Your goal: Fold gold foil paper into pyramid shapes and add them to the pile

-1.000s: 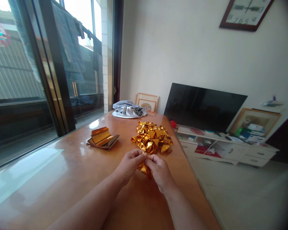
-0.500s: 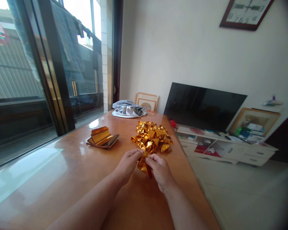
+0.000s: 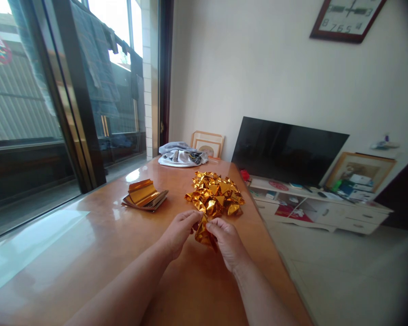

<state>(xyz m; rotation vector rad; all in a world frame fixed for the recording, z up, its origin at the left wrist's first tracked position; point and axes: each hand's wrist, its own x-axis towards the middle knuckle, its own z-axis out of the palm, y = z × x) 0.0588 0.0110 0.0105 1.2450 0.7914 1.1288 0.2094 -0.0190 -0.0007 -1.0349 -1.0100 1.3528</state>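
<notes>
Your 2 hands meet low over the surface (image 3: 187, 290) with 1 gold foil piece (image 3: 203, 234) between them. Your left hand (image 3: 179, 232) pinches its upper left edge between thumb and fingers; your right hand (image 3: 228, 241) pinches its right side, the other fingers curled in. The piece looks partly shaped, its lower part flaring loosely, so you can judge it unfinished. Just beyond your fingers sits a pile of folded gold pieces (image 3: 216, 194), pointed and puffed out, apparently the finished work; they overlap too much to count. To its left, well apart, lies a stack of foil sheets (image 3: 144, 197), the top 1 curling up; these seem unworked, so you appear to have more left. Pile and stack lie straight on the surface, in no container. At the far end rests a cloth bundle (image 3: 182, 157); you can't tell if it holds anything. Beyond, the white cabinet (image 3: 321, 216) has a red item (image 3: 294, 213) in its lower open part; its drawers (image 3: 357, 220) are closed, contents hidden.
</notes>
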